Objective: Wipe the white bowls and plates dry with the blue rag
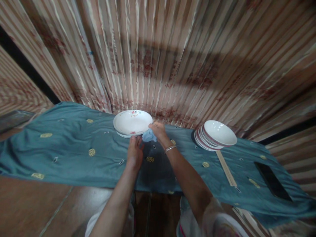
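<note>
A shallow white plate with small red and green flowers lies on top of a low stack of plates at the back of the cloth-covered table. Against its front rim, my left hand grips the edge, with some fingertips hidden by the rim. At the plate's right edge, my right hand is closed on a crumpled light blue cloth, its fingers touching the rim. A thin bracelet circles my right wrist.
To the right stands a tilted stack of white bowls with reddish rims. Light wooden chopsticks lie in front of them. A black phone rests farther right on the green tablecloth. Pleated curtains hang directly behind the table.
</note>
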Demonstrator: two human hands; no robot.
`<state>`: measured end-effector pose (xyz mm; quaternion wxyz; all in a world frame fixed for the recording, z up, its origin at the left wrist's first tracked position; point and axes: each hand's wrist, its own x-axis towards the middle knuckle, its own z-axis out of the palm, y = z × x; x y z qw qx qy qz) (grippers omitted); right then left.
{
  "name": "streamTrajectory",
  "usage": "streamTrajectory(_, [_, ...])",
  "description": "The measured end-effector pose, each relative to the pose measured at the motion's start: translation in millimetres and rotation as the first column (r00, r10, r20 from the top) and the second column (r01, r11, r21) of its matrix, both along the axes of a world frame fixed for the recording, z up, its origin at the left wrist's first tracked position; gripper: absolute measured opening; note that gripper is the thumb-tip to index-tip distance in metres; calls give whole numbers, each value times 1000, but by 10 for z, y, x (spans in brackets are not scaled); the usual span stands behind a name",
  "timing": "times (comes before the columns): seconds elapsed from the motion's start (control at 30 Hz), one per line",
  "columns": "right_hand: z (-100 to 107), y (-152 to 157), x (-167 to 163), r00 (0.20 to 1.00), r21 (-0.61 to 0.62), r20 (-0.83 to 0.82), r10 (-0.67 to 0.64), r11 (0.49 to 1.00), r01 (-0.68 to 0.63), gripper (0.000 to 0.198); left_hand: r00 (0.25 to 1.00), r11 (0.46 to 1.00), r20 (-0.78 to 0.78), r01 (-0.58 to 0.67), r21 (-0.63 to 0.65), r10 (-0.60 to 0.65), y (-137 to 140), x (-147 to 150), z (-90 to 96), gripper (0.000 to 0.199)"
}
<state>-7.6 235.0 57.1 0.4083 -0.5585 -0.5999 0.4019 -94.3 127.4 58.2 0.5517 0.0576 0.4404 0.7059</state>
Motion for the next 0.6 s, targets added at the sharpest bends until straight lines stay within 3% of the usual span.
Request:
streamTrajectory(0.23, [148, -451, 466, 967, -23, -218, -130, 992, 128, 36, 999, 994, -26, 43, 102, -41, -46, 36, 5, 29])
streamTrajectory(0.4, [78, -809, 852, 909, -112, -367, -196, 980, 166, 36, 991, 982, 12, 132, 135, -135, -111, 127, 1, 23])
streamTrajectory(0.5, [-3, -978, 1086, 910, -157, -366, -194, 977, 145, 42, 981, 979, -14, 192, 73, -192, -149, 209, -33, 17])
streamTrajectory(0.6, [-34, -1097, 1383, 960, -173, -255, -115, 982, 72, 46, 972, 973, -44, 230, 7, -230, -182, 291, -75, 13])
